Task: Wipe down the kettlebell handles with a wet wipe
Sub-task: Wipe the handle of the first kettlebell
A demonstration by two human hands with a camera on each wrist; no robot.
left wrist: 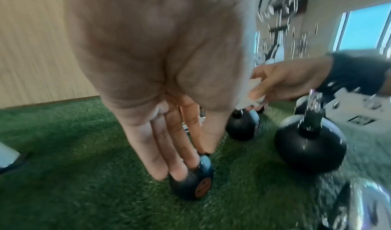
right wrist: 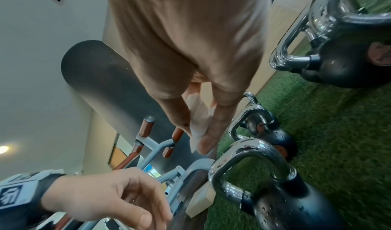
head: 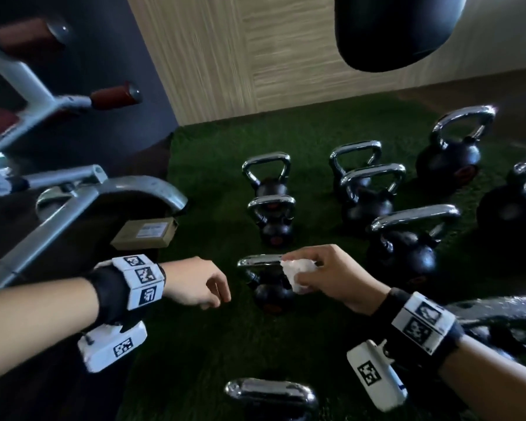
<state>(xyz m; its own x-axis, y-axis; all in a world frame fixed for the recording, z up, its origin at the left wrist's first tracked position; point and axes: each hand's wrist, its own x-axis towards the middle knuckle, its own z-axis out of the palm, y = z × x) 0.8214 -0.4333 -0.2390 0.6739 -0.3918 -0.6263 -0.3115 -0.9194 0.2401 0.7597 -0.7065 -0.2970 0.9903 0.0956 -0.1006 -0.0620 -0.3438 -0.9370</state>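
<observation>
A small black kettlebell (head: pixel 272 296) with a chrome handle (head: pixel 258 260) stands on the green turf in front of me. My right hand (head: pixel 322 271) pinches a crumpled white wet wipe (head: pixel 298 270) against the right end of that handle. In the right wrist view the wipe (right wrist: pixel 198 123) sits between thumb and fingers just above the handle (right wrist: pixel 249 150). My left hand (head: pixel 204 287) hovers left of the kettlebell with relaxed fingers and holds nothing. Seen from the left wrist, its fingers (left wrist: pixel 169 150) point down in front of the kettlebell (left wrist: pixel 196 186).
Several more chrome-handled kettlebells (head: pixel 401 247) stand on the turf (head: pixel 210 177) behind and to the right, and one handle (head: pixel 271 393) lies close below. A grey metal bench frame (head: pixel 73 208) and a cardboard box (head: pixel 143 233) are at the left. A black bag (head: pixel 398 28) hangs overhead.
</observation>
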